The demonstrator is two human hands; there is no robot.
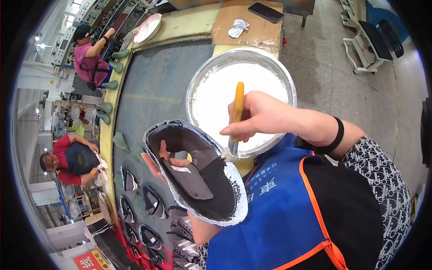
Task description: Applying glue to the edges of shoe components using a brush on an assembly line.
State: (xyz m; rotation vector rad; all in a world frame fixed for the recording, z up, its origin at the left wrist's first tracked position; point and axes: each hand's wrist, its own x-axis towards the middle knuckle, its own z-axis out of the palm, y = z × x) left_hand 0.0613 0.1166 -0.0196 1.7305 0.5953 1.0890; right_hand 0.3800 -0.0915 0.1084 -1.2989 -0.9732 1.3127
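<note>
A dark grey shoe upper (180, 139) is in my left hand (155, 164), whose fingers show through its opening and along its left side. White paste coats the upper's edge, thickest around the lower right end. In my right hand (256, 117) is a brush (239, 103) with a yellow handle, pinched and pointing down. Its bristles touch the upper's edge, or come very near it. Behind the brush stands a large metal bowl (193, 90) filled with white paste. Part of the bowl is hidden by my right hand and the upper.
Several more shoe uppers (153, 202) lie on the conveyor belt (153, 81) to the left. Grey-green shoe lasts (106, 108) line its far edge. A phone (265, 12) and a crumpled white cloth (238, 28) rest on cardboard (220, 22). Two people work across the belt.
</note>
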